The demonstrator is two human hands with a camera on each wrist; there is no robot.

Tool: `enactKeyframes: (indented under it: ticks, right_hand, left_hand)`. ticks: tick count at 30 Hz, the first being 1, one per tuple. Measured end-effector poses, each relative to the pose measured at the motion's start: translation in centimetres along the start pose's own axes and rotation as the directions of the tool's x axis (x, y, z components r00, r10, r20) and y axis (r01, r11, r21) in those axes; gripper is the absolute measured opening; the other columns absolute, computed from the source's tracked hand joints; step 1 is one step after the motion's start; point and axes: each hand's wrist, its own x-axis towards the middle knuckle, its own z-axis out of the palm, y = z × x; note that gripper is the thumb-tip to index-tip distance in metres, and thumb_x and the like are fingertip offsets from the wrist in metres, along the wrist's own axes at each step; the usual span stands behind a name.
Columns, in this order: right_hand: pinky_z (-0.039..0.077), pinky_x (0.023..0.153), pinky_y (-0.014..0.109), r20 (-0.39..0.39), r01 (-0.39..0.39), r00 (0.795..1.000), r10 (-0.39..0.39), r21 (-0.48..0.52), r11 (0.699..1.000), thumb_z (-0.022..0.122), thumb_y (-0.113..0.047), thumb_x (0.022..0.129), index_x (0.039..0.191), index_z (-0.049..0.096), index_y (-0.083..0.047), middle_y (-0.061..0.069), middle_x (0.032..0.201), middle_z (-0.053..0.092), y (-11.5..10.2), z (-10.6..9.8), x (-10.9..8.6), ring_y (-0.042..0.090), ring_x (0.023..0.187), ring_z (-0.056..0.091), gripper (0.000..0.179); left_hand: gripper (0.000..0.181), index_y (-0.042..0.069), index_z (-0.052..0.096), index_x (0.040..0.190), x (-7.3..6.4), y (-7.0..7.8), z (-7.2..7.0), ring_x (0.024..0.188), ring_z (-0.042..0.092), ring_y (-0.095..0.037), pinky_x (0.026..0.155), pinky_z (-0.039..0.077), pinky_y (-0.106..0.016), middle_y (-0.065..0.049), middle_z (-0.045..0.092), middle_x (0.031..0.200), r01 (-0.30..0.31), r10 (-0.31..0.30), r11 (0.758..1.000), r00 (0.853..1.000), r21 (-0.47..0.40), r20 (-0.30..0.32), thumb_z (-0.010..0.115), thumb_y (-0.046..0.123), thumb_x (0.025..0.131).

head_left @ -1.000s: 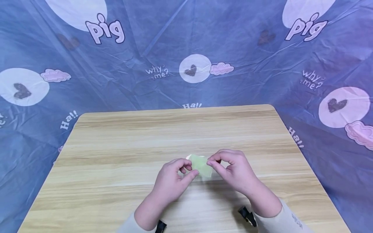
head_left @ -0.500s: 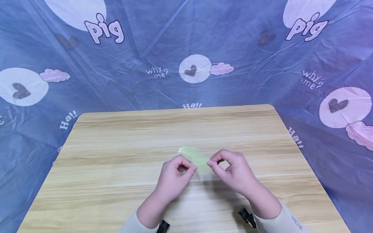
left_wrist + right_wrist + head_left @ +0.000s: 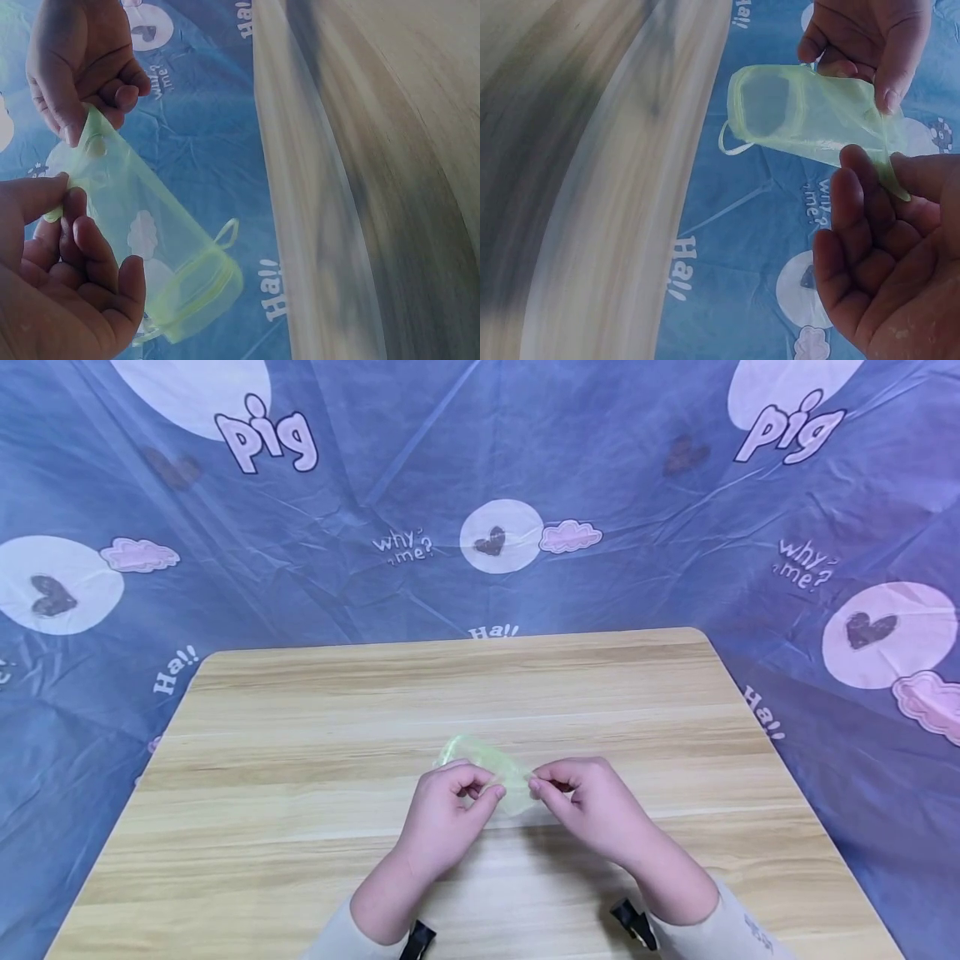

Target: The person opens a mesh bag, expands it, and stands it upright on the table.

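A sheer pale-green drawstring pouch (image 3: 471, 750) is stretched between both hands above the table. In the left wrist view, the pouch (image 3: 161, 225) hangs with its far end spread in a rounded shape, and a thin cord loop (image 3: 228, 234) sticks out from it. My left hand (image 3: 441, 822) pinches one corner of the near end between thumb and forefinger. The opposite corner is pinched by my right hand (image 3: 600, 810); its thumb and forefinger show at the pouch's edge (image 3: 891, 184) in the right wrist view. The pouch looks flat, with nothing visible through its fabric.
A light wood-grain table (image 3: 300, 710) lies beneath the hands. Behind and beside it hangs a blue printed cloth (image 3: 420, 443). Black clip-like pieces (image 3: 633, 923) sit by both wrists, near the light sleeves (image 3: 723, 927).
The pouch has gone from a small folded patch to an opened-out shape, its far end extending up and left. My left fingers have closed to a pinch; my right hand has lowered slightly.
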Motion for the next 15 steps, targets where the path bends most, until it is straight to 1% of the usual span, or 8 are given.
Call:
enactKeyframes:
  ticks: [3, 9, 12, 15]
  right_hand:
    - [0.052, 0.057, 0.025, -0.020, 0.007, 1.000, -0.007, -0.040, 0.999, 0.075, 0.001, 0.095, 0.089, 0.081, -0.011, -0.011, 0.076, 0.067, 0.07, 0.14, -0.06, 0.001, 0.065, 0.055, 0.015]
    - [0.052, 0.056, 0.022, -0.079, 0.043, 0.996, -0.050, -0.097, 0.994, 0.080, 0.003, 0.089, 0.082, 0.079, -0.013, -0.014, 0.073, 0.066, 0.06, 0.34, -0.05, -0.002, 0.063, 0.056, 0.017]
    - [0.050, 0.054, 0.019, -0.133, 0.075, 0.987, -0.091, -0.118, 0.990, 0.083, 0.004, 0.085, 0.079, 0.078, -0.014, -0.014, 0.071, 0.067, 0.03, 0.50, -0.11, -0.003, 0.061, 0.056, 0.020]
    - [0.050, 0.053, 0.016, -0.200, 0.119, 0.969, -0.144, -0.134, 0.984, 0.085, 0.008, 0.079, 0.074, 0.073, -0.015, -0.013, 0.068, 0.067, 0.04, 0.81, -0.19, -0.004, 0.059, 0.056, 0.026]
  left_hand:
    - [0.013, 0.014, 0.077, 0.082, 0.00, -0.04, 0.02, 0.074, 0.058, -0.007, 0.066, 0.052, -0.026, 0.012, 0.064, 0.078, -0.012, 0.012, 0.999, 1.000, 0.030, -0.002, 0.085, 0.005, 0.086]
    - [0.023, 0.017, 0.072, 0.073, -0.07, -0.05, 0.13, 0.066, 0.055, -0.004, 0.061, 0.049, -0.021, 0.012, 0.063, 0.071, -0.025, 0.026, 1.000, 0.999, 0.019, -0.038, 0.091, 0.006, 0.081]
    - [0.029, 0.017, 0.068, 0.069, -0.11, 0.01, 0.19, 0.062, 0.053, -0.002, 0.057, 0.048, -0.020, 0.013, 0.060, 0.067, -0.018, 0.019, 1.000, 0.997, 0.013, -0.075, 0.092, 0.003, 0.078]
    - [0.035, 0.017, 0.063, 0.066, -0.19, 0.03, 0.29, 0.060, 0.052, -0.003, 0.054, 0.046, -0.020, 0.012, 0.056, 0.064, -0.004, 0.007, 1.000, 0.993, 0.025, -0.117, 0.093, 0.002, 0.075]
